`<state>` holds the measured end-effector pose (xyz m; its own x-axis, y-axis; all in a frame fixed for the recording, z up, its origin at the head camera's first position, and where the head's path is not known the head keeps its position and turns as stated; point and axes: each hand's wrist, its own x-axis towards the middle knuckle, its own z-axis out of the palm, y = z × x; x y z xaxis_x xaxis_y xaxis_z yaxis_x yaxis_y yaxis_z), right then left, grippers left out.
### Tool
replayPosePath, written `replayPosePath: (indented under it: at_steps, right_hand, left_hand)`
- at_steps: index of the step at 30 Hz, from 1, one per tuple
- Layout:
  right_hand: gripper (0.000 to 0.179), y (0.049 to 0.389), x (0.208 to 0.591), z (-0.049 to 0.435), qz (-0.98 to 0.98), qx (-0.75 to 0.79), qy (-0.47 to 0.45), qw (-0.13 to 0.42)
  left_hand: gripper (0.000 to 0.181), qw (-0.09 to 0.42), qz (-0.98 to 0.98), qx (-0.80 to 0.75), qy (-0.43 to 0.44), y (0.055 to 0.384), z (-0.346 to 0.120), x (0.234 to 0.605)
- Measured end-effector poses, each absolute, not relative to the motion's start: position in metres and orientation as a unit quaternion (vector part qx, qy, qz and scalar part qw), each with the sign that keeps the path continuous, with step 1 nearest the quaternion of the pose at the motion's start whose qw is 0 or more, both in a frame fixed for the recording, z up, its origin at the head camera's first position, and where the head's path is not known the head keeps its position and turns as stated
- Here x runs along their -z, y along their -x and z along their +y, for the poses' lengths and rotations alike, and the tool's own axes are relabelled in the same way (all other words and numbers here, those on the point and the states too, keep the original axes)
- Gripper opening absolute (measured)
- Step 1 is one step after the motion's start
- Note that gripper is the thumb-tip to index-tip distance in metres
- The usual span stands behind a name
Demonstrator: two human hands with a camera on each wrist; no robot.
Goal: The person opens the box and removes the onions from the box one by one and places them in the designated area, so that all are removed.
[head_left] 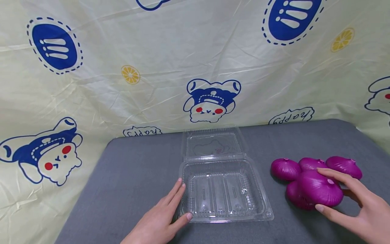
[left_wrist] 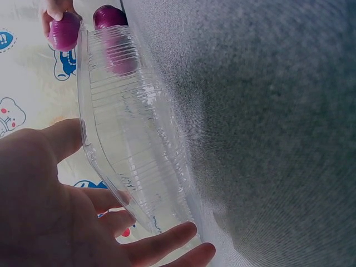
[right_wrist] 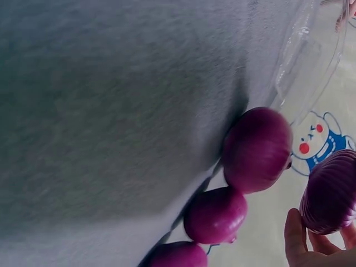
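My right hand (head_left: 362, 203) grips a purple-red onion (head_left: 320, 189) between thumb and fingers. This onion is raised above the table, as the right wrist view shows, and partly covers another onion (head_left: 295, 196) in the head view. Behind it, several more onions (head_left: 285, 169) sit close together on the cloth. A clear plastic clamshell box (head_left: 266, 203) lies with its lid (head_left: 213, 144) folded back; nothing is inside its base. At the box's left side, my left hand (head_left: 161, 217) has its fingers extended, with thumb and fingertips against the rim and side wall.
Grey cloth (head_left: 131, 169) covers the table, whose back edge meets a cream curtain (head_left: 170, 95) printed with cartoon bears and orange slices. The box stands between my left hand and the onions, its lid reaching close to the curtain.
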<state>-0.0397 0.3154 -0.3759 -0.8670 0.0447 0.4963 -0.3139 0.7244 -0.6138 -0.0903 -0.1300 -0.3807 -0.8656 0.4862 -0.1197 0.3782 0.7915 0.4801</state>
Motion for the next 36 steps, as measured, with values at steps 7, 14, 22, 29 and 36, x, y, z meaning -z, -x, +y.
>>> replayPosePath:
  at_steps: [7, 14, 22, 29, 36]
  right_hand:
    - [0.096, 0.038, 0.387, 0.331, -0.888, -0.371, -0.048, 0.269]
    - [0.096, 0.037, 0.401, 0.348, -0.898, -0.349, -0.023, 0.266]
    - [0.098, 0.038, 0.414, 0.367, -0.903, -0.340, 0.007, 0.263]
    - [0.095, 0.039, 0.424, 0.378, -0.916, -0.316, 0.019, 0.245]
    - [0.091, 0.046, 0.427, 0.386, -0.946, -0.267, 0.028, 0.180]
  left_hand:
    - [0.079, 0.120, 0.939, -0.226, -0.231, 0.090, -0.130, 0.381]
    - [0.078, 0.114, 0.939, -0.226, -0.232, 0.089, -0.130, 0.382]
    - [0.078, 0.107, 0.941, -0.222, -0.233, 0.088, -0.130, 0.381]
    - [0.079, 0.121, 0.941, -0.223, -0.226, 0.089, -0.129, 0.381]
    - [0.079, 0.116, 0.941, -0.221, -0.229, 0.089, -0.130, 0.380]
